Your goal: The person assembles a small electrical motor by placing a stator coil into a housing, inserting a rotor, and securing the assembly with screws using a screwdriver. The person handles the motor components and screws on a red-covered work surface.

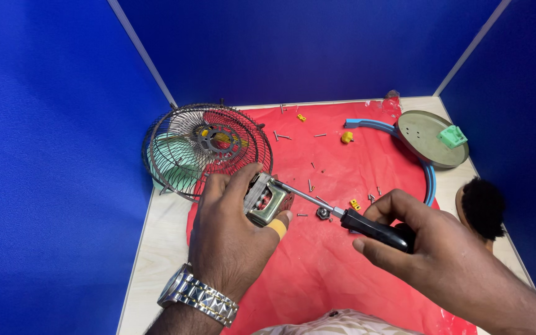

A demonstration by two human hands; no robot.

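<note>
Left hand: the left hand [227,239] is wrapped around a small fan motor [267,201], fingers clamped over the top and the bandaged thumb pressed under it; it is judged to be gripped this way so the body is kept from turning.
Right hand: the right hand [432,245] is closed on the black handle of a screwdriver [342,217], the handle laid across the palm so that it can be twisted.
Screwdriver: the metal shaft is run leftward and slightly up, its tip set against the near face of the motor; whether it is seated in a screw head cannot be told.
Motor: it is held just above the red cloth [342,279], near the middle left of the table, the metal frame turned toward the tool.
Hands: they are kept apart, joined only through the tool and the motor.
Wire guard: a round fan guard [209,149] is lying just behind the left hand, a pale green blade seen beneath it.
Loose parts: small screws [311,184] and yellow clips are scattered over the cloth, a nut [322,213] lying right under the shaft.
Far right: a round base plate [426,139] with a green piece on it is set aside, a blue ring [429,180] curved beside it, and a dark brush [482,208] is resting at the table edge.
</note>
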